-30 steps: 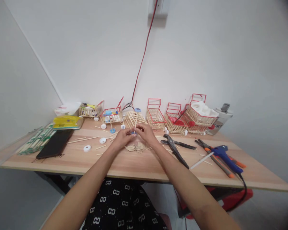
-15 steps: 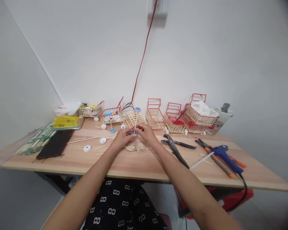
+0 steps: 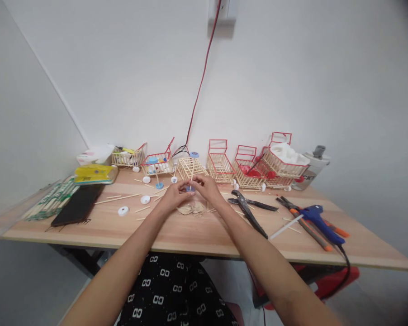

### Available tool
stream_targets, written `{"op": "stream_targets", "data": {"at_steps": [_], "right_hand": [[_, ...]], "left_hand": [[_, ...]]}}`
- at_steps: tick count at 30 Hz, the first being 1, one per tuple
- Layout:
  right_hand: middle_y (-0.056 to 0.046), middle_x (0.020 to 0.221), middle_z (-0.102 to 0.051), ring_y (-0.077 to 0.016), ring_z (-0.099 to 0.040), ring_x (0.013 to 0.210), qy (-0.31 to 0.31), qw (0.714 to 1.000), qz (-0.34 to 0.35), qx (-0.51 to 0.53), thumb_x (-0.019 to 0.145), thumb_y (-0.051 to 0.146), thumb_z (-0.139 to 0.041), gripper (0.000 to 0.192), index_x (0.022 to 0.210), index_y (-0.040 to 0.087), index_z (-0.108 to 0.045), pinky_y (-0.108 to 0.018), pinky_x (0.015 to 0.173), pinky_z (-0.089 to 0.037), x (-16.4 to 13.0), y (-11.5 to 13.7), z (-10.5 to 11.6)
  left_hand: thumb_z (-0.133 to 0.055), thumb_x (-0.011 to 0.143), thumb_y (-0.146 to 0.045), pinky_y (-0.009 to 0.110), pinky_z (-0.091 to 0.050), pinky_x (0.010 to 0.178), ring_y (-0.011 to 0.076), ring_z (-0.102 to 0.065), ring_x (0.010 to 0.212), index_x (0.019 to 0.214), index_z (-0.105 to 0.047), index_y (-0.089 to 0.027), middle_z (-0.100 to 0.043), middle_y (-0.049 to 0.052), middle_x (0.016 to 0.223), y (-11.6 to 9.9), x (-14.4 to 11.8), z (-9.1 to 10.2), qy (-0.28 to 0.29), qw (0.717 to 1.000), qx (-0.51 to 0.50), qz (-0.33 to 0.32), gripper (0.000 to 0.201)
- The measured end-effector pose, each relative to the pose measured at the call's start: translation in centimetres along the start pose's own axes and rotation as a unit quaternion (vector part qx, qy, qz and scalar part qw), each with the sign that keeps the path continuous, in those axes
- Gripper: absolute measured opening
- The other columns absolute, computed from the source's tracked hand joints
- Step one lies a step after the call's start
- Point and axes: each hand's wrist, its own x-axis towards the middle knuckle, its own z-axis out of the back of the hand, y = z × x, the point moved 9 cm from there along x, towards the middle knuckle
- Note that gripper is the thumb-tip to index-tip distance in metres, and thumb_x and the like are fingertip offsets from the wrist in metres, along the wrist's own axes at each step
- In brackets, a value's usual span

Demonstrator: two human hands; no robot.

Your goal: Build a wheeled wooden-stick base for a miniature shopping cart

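Head view shows the left hand [image 3: 175, 196] and right hand [image 3: 206, 188] pinching the lower end of an upright wooden stick [image 3: 192, 169] with 2 blue caps [image 3: 194, 155], 1 at each end, just beyond a crumpled tan scrap [image 3: 192, 208] and in front of a slatted basket [image 3: 184, 168] on the table [image 3: 204, 235].

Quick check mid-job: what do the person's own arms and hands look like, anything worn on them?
The left hand and right hand are ungloved. The forearms show no sleeves, watch or bracelet; rings are too small to tell.
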Motion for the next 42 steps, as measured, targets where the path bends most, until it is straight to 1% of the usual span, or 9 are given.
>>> {"op": "stream_targets", "data": {"at_steps": [5,10,21,25,31,37,42], "right_hand": [[0.001,0.069,-0.060,-0.0125,-0.050,0.065,-0.006,1.000,-0.003,-0.002,0.082,0.035,-0.056,0.021,0.070,0.018,-0.061,-0.024,0.061,-0.036,-0.1,0.2,0.2],[0.001,0.068,-0.059,-0.0122,-0.050,0.063,-0.001,1.000,0.000,0.000,0.082,0.035,-0.056,0.021,0.071,0.018,-0.062,-0.023,0.059,-0.035,-0.1,0.2,0.0],[0.001,0.069,-0.061,-0.0126,-0.052,0.065,-0.003,1.000,0.003,-0.008,0.082,0.035,-0.056,0.020,0.075,0.019,-0.064,-0.023,0.061,-0.036,0.0,-0.2,-0.1],[0.001,0.068,-0.061,-0.0125,-0.051,0.063,-0.001,1.000,0.004,-0.016,0.082,0.036,-0.056,0.021,0.073,0.019,-0.064,-0.023,0.060,-0.036,0.0,-0.1,-0.1],[0.002,0.065,-0.059,-0.0125,-0.051,0.063,0.001,1.000,0.010,-0.024,0.082,0.034,-0.056,0.021,0.070,0.019,-0.061,-0.024,0.061,-0.036,-0.1,0.2,-0.1],[-0.001,0.075,-0.064,-0.0144,-0.055,0.073,0.003,0.999,0.010,-0.037,0.081,0.031,-0.057,0.013,0.078,0.019,-0.063,-0.024,0.065,-0.038,-0.2,0.3,-0.1],[0.001,0.067,-0.059,-0.0133,-0.052,0.067,0.005,0.999,0.006,-0.046,0.080,0.030,-0.058,0.014,0.071,0.019,-0.060,-0.024,0.063,-0.037,0.0,-0.1,-0.2]], "left_hand": [[-0.070,0.068,-0.038,0.031,-0.049,0.072,0.0208,-0.063,0.079,0.115,-0.063,-0.008,-0.070,0.010,0.097,0.0,0.0,-0.3,0.018,1.000,-0.008,0.002,0.056],[-0.066,0.071,-0.038,0.032,-0.048,0.075,0.0217,-0.063,0.080,0.109,-0.067,-0.007,-0.071,0.010,0.097,-0.2,0.0,-0.1,0.009,1.000,0.009,0.003,0.049],[-0.065,0.072,-0.038,0.031,-0.048,0.070,0.0202,-0.062,0.072,0.106,-0.068,-0.009,-0.071,0.006,0.086,-0.4,-0.2,0.2,-0.003,0.999,0.033,0.011,0.045],[-0.064,0.073,-0.038,0.030,-0.047,0.069,0.0199,-0.061,0.072,0.102,-0.069,-0.010,-0.070,0.005,0.083,-0.3,-0.2,0.2,-0.007,0.999,0.039,0.005,0.041],[-0.064,0.073,-0.038,0.030,-0.046,0.070,0.0201,-0.060,0.075,0.098,-0.069,-0.009,-0.069,0.006,0.083,-0.3,-0.2,0.3,-0.010,0.999,0.048,-0.005,0.039],[-0.063,0.073,-0.036,0.028,-0.045,0.066,0.0176,-0.058,0.068,0.097,-0.069,-0.010,-0.066,0.003,0.075,-0.2,-0.3,0.6,-0.025,0.998,0.054,0.004,0.036],[-0.064,0.072,-0.035,0.027,-0.044,0.064,0.0166,-0.056,0.064,0.087,-0.070,-0.011,-0.064,0.001,0.067,-0.4,-0.3,0.7,-0.030,0.998,0.061,0.004,0.029]]}}
